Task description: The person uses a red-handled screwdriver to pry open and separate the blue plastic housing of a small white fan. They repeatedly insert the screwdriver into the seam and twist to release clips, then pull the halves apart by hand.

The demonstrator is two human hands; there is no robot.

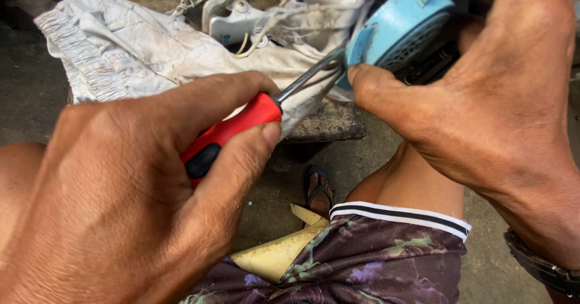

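A view down at a seated person's two bare hands, close to the camera. The left hand (115,201) fills the lower left; its fingers are curled tight around the red and black handle of a screwdriver (238,132), thumb on top and forefinger beneath. The metal shaft runs up and to the right, and its tip meets the edge of a light blue cover (396,23) near the top middle. The right hand (489,99) comes in from the right, fingers closed around that cover, the thumb stretched left so its tip sits just beside the shaft's end. Dark slotted parts show under the cover, partly hidden by the hand. A watch strap (544,268) circles the right wrist.

Behind the hands a soiled white cloth (139,50) is spread over a worn slab (326,123), with white plastic parts (241,14) and loose cord lying on it. Below are the person's bare knee, patterned shorts (374,256) with a striped hem, a sandal (318,189) on the concrete floor, and a yellowish scrap (281,252)
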